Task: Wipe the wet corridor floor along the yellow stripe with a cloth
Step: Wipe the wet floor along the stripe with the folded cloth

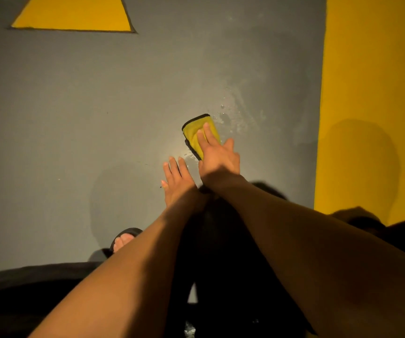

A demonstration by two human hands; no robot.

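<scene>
A folded yellow cloth point(195, 130) with a dark edge lies flat on the grey floor point(74, 106). My right hand point(217, 154) presses down on it with straight fingers. Just left of it, my left hand point(176, 178) rests flat on the bare floor, fingers spread, holding nothing. Water drops and a wet sheen point(240, 118) spread up and to the right of the cloth. The broad yellow stripe point(367, 106) runs along the right side, a little way from the cloth.
A yellow triangle point(74, 14) is painted on the floor at the top left. My foot in a black sandal point(123, 239) stands at the lower left. Dark clothing fills the bottom edge. A dark strip borders the yellow stripe at far right.
</scene>
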